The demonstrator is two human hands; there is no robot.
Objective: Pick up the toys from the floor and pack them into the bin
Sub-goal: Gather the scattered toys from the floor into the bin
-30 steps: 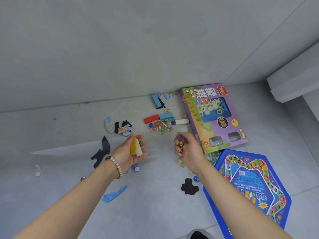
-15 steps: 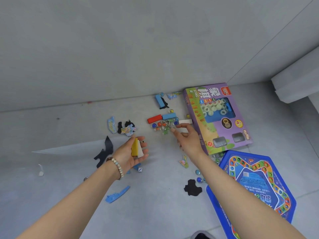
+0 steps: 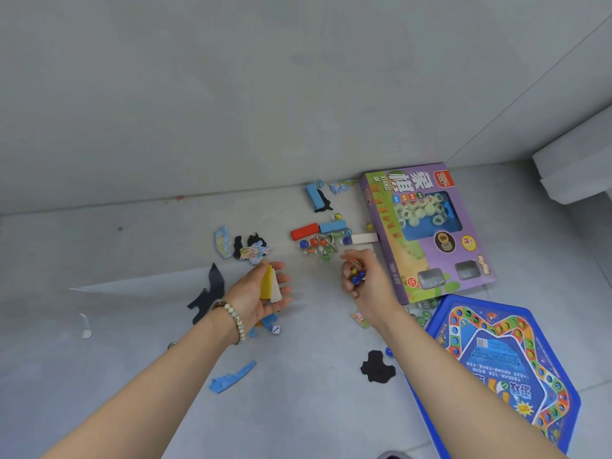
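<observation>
My left hand [image 3: 261,291], palm up, holds a yellow block [image 3: 266,282] and a white block [image 3: 275,289] side by side. My right hand [image 3: 366,281] is curled around several marbles [image 3: 357,275], blue and yellow ones showing between the fingers. Just beyond it on the floor lie more marbles [image 3: 314,248], a wire puzzle ring [image 3: 326,241], a red block [image 3: 304,230], a blue block [image 3: 332,225] and a white block [image 3: 364,238]. No bin is in view.
A purple chess box [image 3: 427,226] and a blue hexagonal board [image 3: 503,369] lie at the right. Puzzle pieces [image 3: 251,250], black shapes [image 3: 377,366], a die [image 3: 276,329], another blue block [image 3: 314,195] and a blue strip [image 3: 231,377] are scattered about. The wall is close behind.
My right hand reached out to the marble cluster, then drew back curled with marbles in it. My left hand stayed in place with its blocks.
</observation>
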